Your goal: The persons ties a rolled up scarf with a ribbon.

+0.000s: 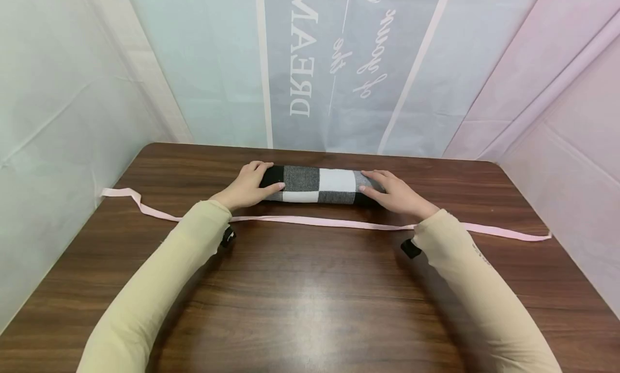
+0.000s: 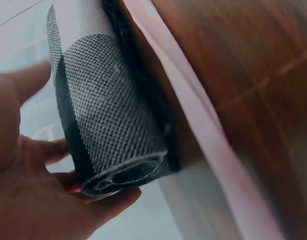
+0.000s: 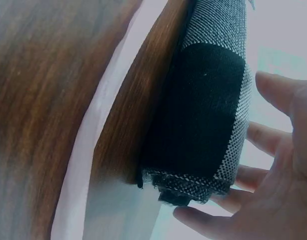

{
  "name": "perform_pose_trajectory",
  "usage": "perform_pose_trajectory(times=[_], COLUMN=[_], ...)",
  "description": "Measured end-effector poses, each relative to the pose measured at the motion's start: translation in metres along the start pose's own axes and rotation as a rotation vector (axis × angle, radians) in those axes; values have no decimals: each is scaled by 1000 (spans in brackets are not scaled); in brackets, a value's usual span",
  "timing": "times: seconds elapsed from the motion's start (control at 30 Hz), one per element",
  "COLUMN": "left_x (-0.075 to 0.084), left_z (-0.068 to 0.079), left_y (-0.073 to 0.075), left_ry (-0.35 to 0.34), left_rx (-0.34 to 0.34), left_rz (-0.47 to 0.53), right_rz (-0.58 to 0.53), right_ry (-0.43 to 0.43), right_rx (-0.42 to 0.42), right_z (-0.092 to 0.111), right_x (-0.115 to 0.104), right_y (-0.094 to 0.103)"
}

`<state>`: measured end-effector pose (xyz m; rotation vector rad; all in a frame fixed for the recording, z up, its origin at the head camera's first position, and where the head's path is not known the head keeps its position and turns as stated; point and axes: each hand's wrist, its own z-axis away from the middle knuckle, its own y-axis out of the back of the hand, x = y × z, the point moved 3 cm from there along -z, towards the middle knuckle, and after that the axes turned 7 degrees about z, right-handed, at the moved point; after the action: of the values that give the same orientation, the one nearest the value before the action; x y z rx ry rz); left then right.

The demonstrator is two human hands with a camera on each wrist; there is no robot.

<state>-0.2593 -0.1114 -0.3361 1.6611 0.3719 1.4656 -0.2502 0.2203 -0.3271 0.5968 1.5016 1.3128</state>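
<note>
A checked cloth (image 1: pixel 301 179) in black, grey and white is rolled into a tight cylinder, lying crosswise toward the back of the table. At its left end, my left hand (image 1: pixel 247 187) holds the roll, thumb on the near side and fingers around the far side. My right hand (image 1: pixel 399 194) holds the opposite end in the same way. Both wrist views show the fingers behind the roll; its spiral end (image 2: pixel 128 175) faces the left palm, and frayed edges (image 3: pixel 186 187) show at the right. In front of the roll runs a long pink ribbon (image 1: pixel 319 221), passing beneath both forearms.
The brown wood-grain table (image 1: pixel 310 292) has its back edge just beyond the roll. Behind it hangs a pale blue-grey curtain (image 1: pixel 339 93) with white lettering, and whitish sheets (image 1: pixel 63 93) border the sides. The ribbon's ends reach near the left and right table edges.
</note>
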Motion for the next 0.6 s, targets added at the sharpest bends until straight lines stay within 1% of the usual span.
perform_pose_trajectory(times=[0.17,0.4,0.6], left_x=[-8,-18,-23], left_z=[-4,-11,-13], left_y=[-2,-2,-3], left_ry=[26,64,107], left_rx=[16,8,-8], left_rz=[74,177,183], right_rz=[-28,-85,-109], right_ry=[-8,-42,-75], right_rx=[-13,-64,-106], right_z=[-2,-7,-10], right_x=[5,15,19], right_y=[-1,-1,-1])
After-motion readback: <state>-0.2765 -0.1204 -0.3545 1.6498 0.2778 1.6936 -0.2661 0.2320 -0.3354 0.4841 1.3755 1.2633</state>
